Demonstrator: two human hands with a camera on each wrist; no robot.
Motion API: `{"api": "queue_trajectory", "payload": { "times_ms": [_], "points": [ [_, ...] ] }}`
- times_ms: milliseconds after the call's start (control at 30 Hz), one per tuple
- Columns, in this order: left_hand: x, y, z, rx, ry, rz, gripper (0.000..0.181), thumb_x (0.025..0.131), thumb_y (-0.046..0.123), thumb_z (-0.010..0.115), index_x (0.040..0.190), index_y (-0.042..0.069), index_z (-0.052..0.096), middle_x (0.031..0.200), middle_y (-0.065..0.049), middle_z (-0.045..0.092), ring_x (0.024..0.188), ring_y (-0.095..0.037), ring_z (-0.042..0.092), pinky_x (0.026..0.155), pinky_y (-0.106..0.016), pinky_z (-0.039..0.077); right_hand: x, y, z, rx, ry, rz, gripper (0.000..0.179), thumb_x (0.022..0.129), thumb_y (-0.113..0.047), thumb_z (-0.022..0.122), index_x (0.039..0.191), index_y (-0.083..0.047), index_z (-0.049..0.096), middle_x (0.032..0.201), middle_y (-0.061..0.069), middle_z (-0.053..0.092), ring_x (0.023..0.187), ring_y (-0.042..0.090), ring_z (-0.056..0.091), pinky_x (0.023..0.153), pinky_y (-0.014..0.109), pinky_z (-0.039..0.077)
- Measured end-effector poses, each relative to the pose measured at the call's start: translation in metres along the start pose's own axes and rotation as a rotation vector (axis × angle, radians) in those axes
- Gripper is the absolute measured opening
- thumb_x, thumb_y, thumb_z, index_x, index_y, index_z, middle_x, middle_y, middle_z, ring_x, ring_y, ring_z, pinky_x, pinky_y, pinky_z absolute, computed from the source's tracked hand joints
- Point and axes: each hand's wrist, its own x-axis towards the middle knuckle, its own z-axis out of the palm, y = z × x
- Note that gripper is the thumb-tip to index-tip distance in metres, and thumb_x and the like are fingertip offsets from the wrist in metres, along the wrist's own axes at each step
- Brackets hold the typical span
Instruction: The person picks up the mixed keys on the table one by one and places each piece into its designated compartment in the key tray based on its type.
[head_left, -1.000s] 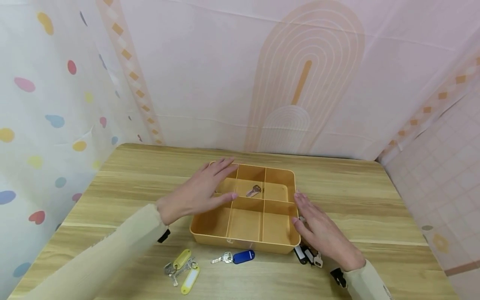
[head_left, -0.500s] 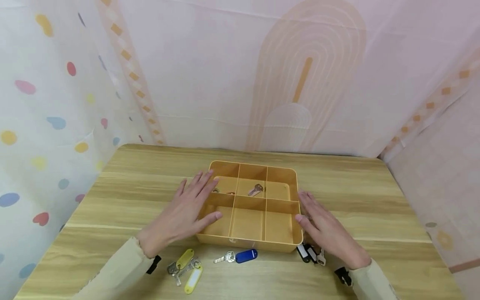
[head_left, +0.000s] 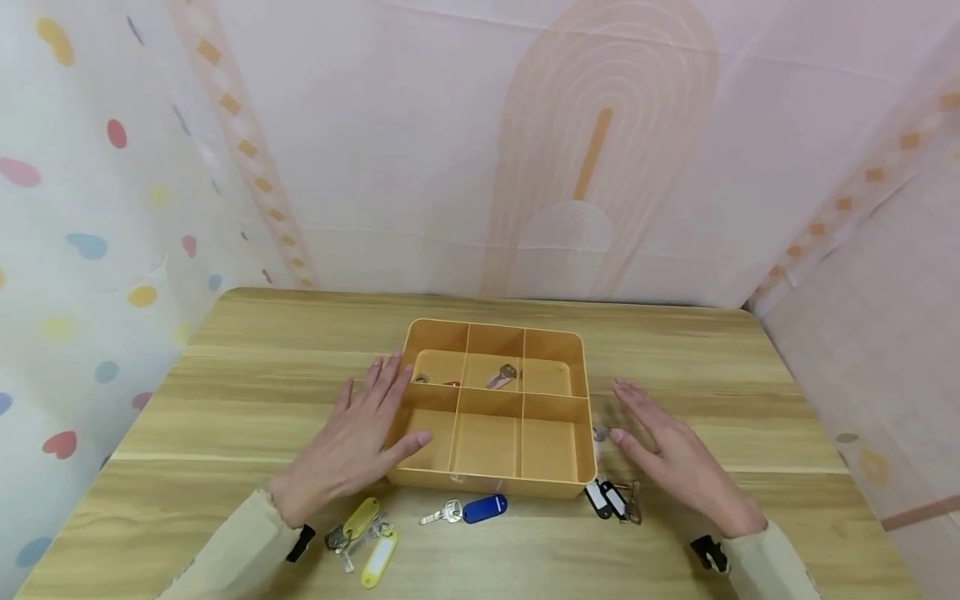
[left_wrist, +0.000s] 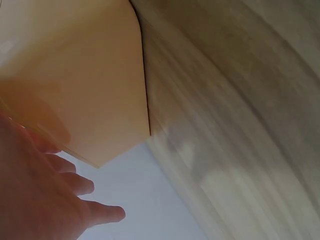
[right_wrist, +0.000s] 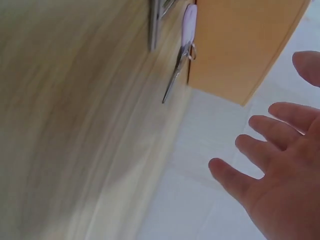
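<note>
A yellow-orange organizer box (head_left: pixel 517 485) with several compartments sits on the table. My left hand (head_left: pixel 348 450) lies along its left side, fingers straight and overlapping the rim; the left wrist view shows them at the edge of the wall (left_wrist: pixel 100 115). To the right of the box, my right hand (head_left: pixel 678 454) is held apart from it with fingers extended, holding nothing. A key (head_left: pixel 502 377) lies in the back middle compartment. The back left one holds a small ring (head_left: pixel 422 379) and a red item (head_left: pixel 452 384), partly hidden by the divider.
In front lie a key with a blue tag (head_left: pixel 485 508) and keys with yellow tags (head_left: pixel 380 559). Keys with black tags (head_left: pixel 613 501) rest at the front right corner. A key with a pale lilac tag (right_wrist: pixel 189 25) lies against the right wall. Patterned cloth (head_left: pixel 375 167) surrounds the table.
My left hand has drawn back from over the box to its left side. The right hand has moved right, away from the rim, uncovering the tagged keys there.
</note>
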Motion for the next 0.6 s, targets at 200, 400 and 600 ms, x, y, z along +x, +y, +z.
{"api": "queue_trajectory", "payload": {
  "times_ms": [200, 400, 600],
  "points": [
    [-0.003, -0.001, 0.003, 0.006, 0.002, -0.019, 0.093, 0.104, 0.061, 0.047, 0.165, 0.002, 0.008, 0.172, -0.013, -0.008, 0.157, -0.043, 0.004, 0.120, -0.072, 0.011, 0.006, 0.005, 0.003, 0.010, -0.001, -0.034, 0.063, 0.106, -0.031, 0.061, 0.158, -0.003, 0.040, 0.162, 0.022, 0.036, 0.145, 0.044, 0.039, 0.114, 0.064, 0.034],
    [-0.004, 0.000, 0.005, 0.007, 0.002, -0.034, 0.093, 0.104, 0.061, 0.046, 0.165, 0.002, 0.007, 0.172, -0.013, -0.007, 0.157, -0.041, 0.004, 0.120, -0.071, 0.011, 0.018, 0.010, 0.007, 0.028, -0.030, -0.025, 0.061, 0.102, -0.025, 0.068, 0.154, -0.002, 0.046, 0.156, 0.023, 0.045, 0.141, 0.044, 0.046, 0.112, 0.062, 0.038],
    [-0.005, 0.002, 0.008, 0.010, 0.004, -0.049, 0.093, 0.105, 0.061, 0.044, 0.165, 0.002, 0.005, 0.172, -0.014, -0.004, 0.157, -0.041, 0.006, 0.120, -0.071, 0.011, 0.030, 0.018, 0.013, 0.050, -0.065, 0.003, 0.050, 0.100, -0.027, 0.071, 0.143, -0.005, 0.061, 0.144, 0.014, 0.061, 0.132, 0.038, 0.057, 0.109, 0.059, 0.044]
  ]
}}
